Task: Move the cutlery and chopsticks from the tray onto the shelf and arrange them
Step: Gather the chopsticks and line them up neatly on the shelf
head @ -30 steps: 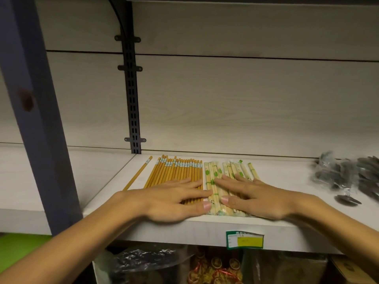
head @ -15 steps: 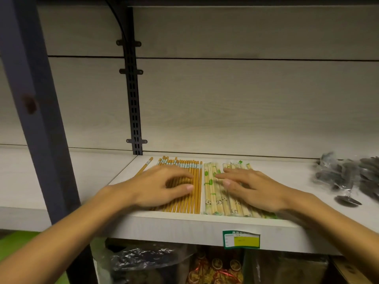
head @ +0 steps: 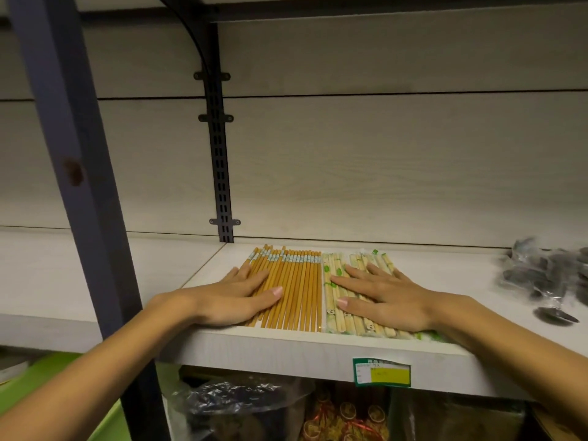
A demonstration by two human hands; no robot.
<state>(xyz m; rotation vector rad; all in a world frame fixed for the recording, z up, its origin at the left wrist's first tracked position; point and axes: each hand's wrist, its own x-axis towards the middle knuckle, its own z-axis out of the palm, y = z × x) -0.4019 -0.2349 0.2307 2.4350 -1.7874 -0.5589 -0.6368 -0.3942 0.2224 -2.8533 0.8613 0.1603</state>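
Both hands lie flat, fingers straight, gripping nothing. The left hand point(head: 237, 296) presses the brown chopsticks point(head: 294, 291); the right hand point(head: 386, 297) presses the pale chopsticks point(head: 334, 283) just beside them, all near the shelf point(head: 286, 348) front edge.

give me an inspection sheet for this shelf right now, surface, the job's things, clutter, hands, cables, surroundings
Surface: pale wood shelf, price label on its front edge.
Job's things: brown chopsticks in a flat row; pale chopsticks beside them on the right, a narrow gap between.
Clutter: bagged dark cutlery at the shelf's right end.
Hands: left hand flat on the brown row; right hand flat on the pale row.
Cables: nothing seen.
Surroundings: dark post on the left, slotted bracket on the back wall, bagged goods below.
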